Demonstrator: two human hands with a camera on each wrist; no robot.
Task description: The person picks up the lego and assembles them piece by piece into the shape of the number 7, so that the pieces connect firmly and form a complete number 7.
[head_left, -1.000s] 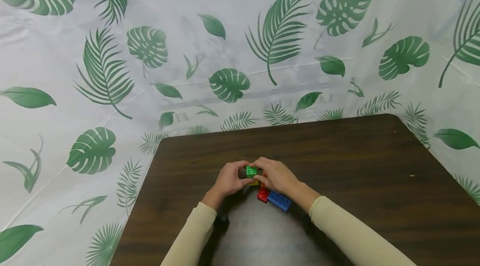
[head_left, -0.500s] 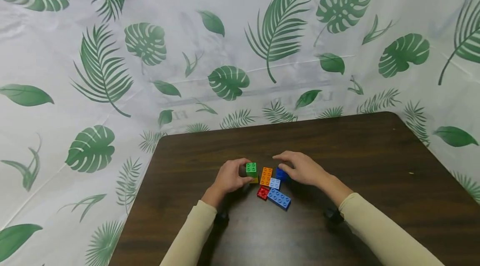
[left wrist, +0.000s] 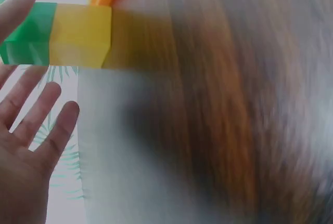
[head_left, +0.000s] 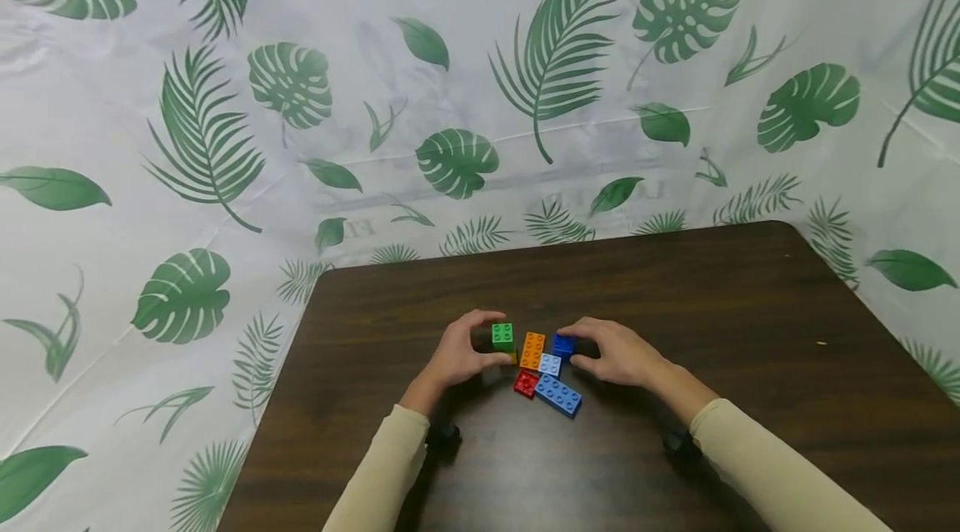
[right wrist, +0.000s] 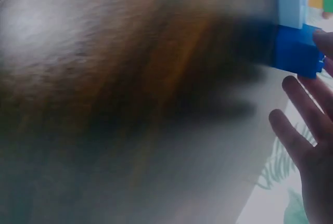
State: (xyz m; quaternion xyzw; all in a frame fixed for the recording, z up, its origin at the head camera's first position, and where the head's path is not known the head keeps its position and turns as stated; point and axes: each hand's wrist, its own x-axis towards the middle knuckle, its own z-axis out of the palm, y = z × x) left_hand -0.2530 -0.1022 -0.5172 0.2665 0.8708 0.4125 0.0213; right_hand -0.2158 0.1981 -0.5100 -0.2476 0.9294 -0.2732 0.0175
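Note:
My left hand [head_left: 457, 353] has its thumb and index finger about a small stack, a green building brick [head_left: 502, 334] on top of a yellow brick [left wrist: 80, 34]. The thumb overlaps the green brick in the left wrist view, while the other fingers are spread below. Over to the right, my right hand [head_left: 622, 355] pinches a dark blue brick [right wrist: 296, 50] with index finger behind and thumb in front. Between the hands lie an orange brick [head_left: 532, 351], a light blue brick [head_left: 550, 363], a red brick [head_left: 526, 383] and a longer blue brick [head_left: 558, 395].
The bricks stand on a dark wood-grain table [head_left: 675, 290]. Behind it hangs a white cloth [head_left: 360, 57] printed with green leaves. A dark device [head_left: 444, 434] sits under the left wrist.
My right hand has come away from the green and yellow stack and moved right to the dark blue brick, closing on it. My left hand has stayed around the stack.

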